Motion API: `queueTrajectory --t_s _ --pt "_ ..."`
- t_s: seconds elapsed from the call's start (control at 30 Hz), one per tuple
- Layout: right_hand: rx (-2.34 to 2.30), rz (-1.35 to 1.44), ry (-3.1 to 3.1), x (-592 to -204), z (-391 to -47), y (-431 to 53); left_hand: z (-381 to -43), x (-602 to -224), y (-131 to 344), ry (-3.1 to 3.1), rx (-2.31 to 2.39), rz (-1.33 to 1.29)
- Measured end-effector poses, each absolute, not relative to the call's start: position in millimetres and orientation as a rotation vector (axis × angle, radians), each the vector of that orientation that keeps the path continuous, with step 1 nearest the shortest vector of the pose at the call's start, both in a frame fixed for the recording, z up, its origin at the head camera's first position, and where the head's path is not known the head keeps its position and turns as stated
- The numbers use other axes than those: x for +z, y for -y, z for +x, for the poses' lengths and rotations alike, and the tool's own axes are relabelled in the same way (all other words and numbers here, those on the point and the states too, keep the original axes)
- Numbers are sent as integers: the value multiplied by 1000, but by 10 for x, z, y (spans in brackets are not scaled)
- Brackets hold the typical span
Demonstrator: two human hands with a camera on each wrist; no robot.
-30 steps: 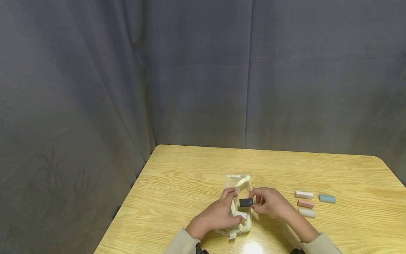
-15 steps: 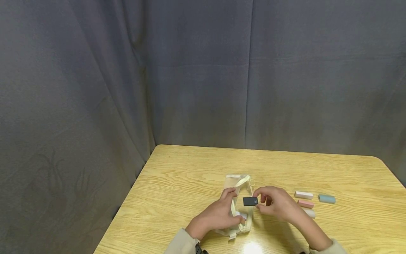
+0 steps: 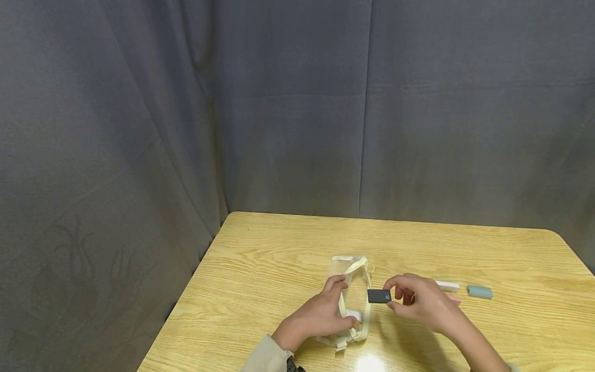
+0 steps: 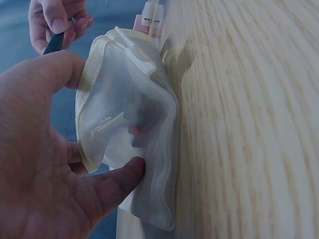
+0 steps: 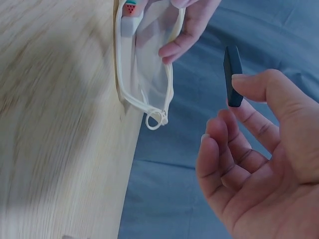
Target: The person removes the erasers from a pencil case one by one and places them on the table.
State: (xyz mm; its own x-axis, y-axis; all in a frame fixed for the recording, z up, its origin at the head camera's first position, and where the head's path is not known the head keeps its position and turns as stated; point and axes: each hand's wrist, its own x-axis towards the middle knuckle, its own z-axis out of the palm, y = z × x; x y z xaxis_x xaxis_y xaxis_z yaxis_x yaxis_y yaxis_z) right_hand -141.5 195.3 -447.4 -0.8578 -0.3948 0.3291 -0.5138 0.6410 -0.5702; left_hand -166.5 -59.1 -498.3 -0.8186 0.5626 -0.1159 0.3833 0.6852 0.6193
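Note:
A see-through mesh zip pouch (image 3: pixel 338 266) with cream edging lies unzipped on the table, its mouth facing right. My left hand (image 3: pixel 319 313) holds the mouth wide, fingers at the upper rim and thumb at the lower part. Just right of the opening, my right hand (image 3: pixel 422 301) pinches a flat black eraser (image 3: pixel 378 296) by its right end, between thumb and index finger. In the right wrist view the black eraser (image 5: pixel 232 75) is seen edge-on, clear of the pouch. A white block with a watermelon print (image 5: pixel 131 16) sits inside the pouch.
Right of my right hand lie a white block (image 3: pixel 448 286), a pink block (image 3: pixel 454 299), partly covered by the hand, and a blue block (image 3: pixel 479 292). A zip-pull ring (image 3: pixel 370 267) hangs at the pouch's far corner. Grey curtains (image 3: pixel 297 113) stand behind the wooden table (image 3: pixel 279 243).
My right hand has moved right, carrying the black eraser from over the pouch's mouth to just outside it. It now covers another white block on the table. The left hand stays put.

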Motion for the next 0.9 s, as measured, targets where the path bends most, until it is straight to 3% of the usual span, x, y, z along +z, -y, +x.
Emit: queueTrajectory --t_s 0.9 --pt "952 648 2614 -4443 -1256 -2396 -1674 -5019 621 -2555 893 793"
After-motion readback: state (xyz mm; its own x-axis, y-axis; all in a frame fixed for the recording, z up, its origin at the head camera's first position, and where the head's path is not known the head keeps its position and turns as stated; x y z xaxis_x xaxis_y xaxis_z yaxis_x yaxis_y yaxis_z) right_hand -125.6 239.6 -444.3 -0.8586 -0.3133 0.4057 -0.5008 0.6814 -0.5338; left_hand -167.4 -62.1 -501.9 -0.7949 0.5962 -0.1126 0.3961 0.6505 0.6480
